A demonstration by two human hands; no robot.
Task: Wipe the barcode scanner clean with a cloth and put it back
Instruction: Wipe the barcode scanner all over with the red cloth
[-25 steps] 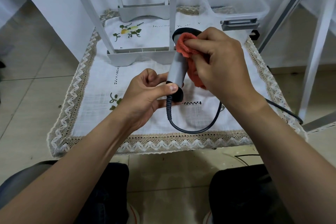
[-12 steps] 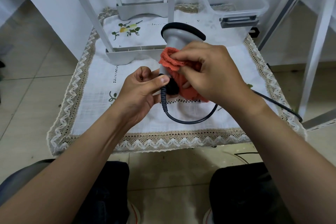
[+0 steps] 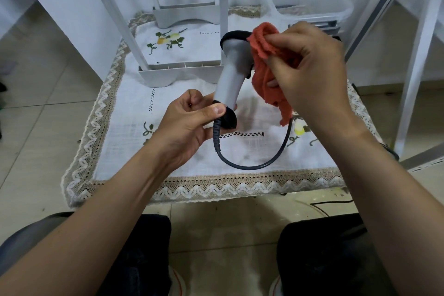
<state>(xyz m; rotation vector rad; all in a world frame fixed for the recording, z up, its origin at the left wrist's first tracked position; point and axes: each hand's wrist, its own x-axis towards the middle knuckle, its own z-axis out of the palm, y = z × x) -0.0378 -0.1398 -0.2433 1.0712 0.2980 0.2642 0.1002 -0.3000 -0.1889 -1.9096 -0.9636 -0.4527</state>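
Right hand, since half a second ago: we have raised our right hand (image 3: 310, 67) and the orange cloth (image 3: 264, 50) from low on the handle, close to the other hand, up to the head of the barcode scanner (image 3: 230, 74).
Left hand: our left hand (image 3: 187, 125) grips the foot of the grey handle, thumb laid across the front, fingers curled behind it.
Right hand now: fingers and thumb pinch a bunched fold of the cloth; the rest hangs loose below the palm.
Hands: apart, one at each end of the scanner, each clamped on its own thing.
Scanner: held in the air above the tablecloth (image 3: 125, 113), nearly upright, head away from us and leaning a little to the right; grey body, black rim on the head, black cap at the foot.
Cloth: its upper fold meets the right side of the head; whether it presses there or only overlaps, we cannot tell.
Cable: the dark cable (image 3: 249, 166) leaves the foot, loops down toward us over the tablecloth and runs off to the right under our right forearm.
Tablecloth: white, embroidered with flowers, with a lace border.
Behind the scanner: a white plastic rack (image 3: 182, 72) stands on the tablecloth, and a clear plastic bin (image 3: 336, 7) sits farther back on the right.
Below: our knees (image 3: 324, 247) in dark trousers, over a tiled floor (image 3: 36, 103).
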